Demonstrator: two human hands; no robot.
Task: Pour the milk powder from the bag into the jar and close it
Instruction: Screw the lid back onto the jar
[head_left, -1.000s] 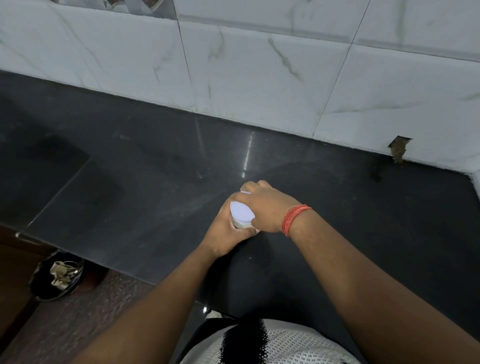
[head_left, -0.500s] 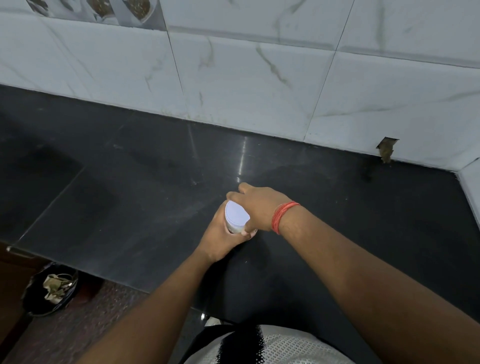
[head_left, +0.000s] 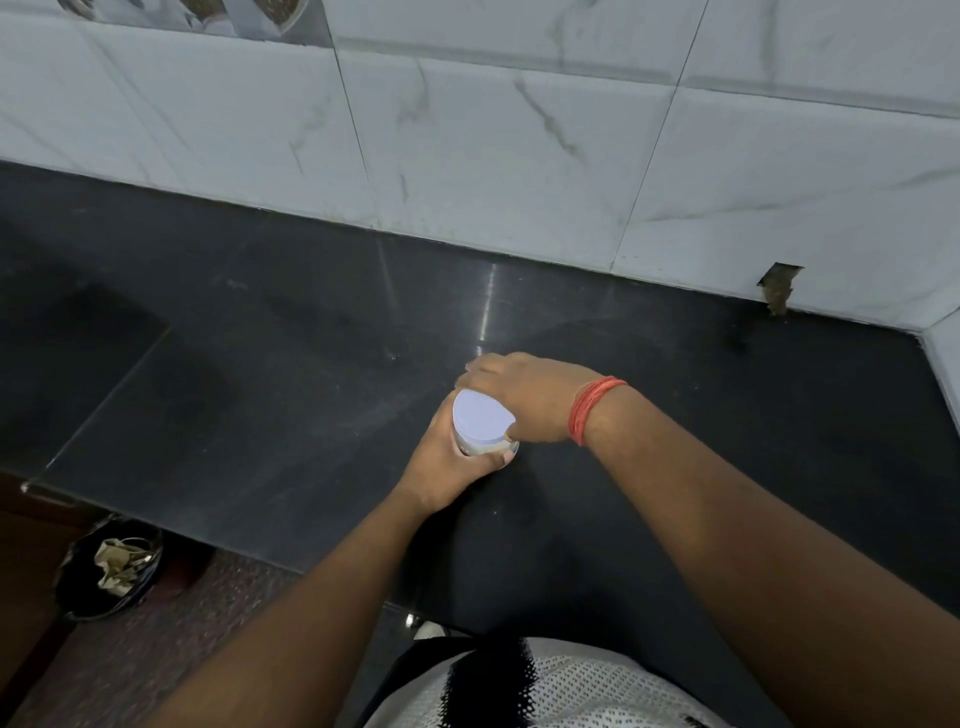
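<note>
A small jar stands on the black counter (head_left: 291, 364), and only a strip of its clear wall (head_left: 485, 446) shows below a white lid (head_left: 479, 418). My left hand (head_left: 447, 462) wraps around the jar's body from the near left. My right hand (head_left: 524, 395), with a red thread band at the wrist, grips the lid's far and right rim from above. White powder shows through the wall just under the lid. No bag is in view.
A white marble-tiled wall (head_left: 519, 156) runs along the back of the counter, with a chipped hole (head_left: 776, 288) at its base on the right. On the floor at the lower left sits a black bin (head_left: 111, 577) holding crumpled waste.
My right hand has shifted around the lid, uncovering more of its white top. The jar stays in my left hand at the same spot on the counter.
</note>
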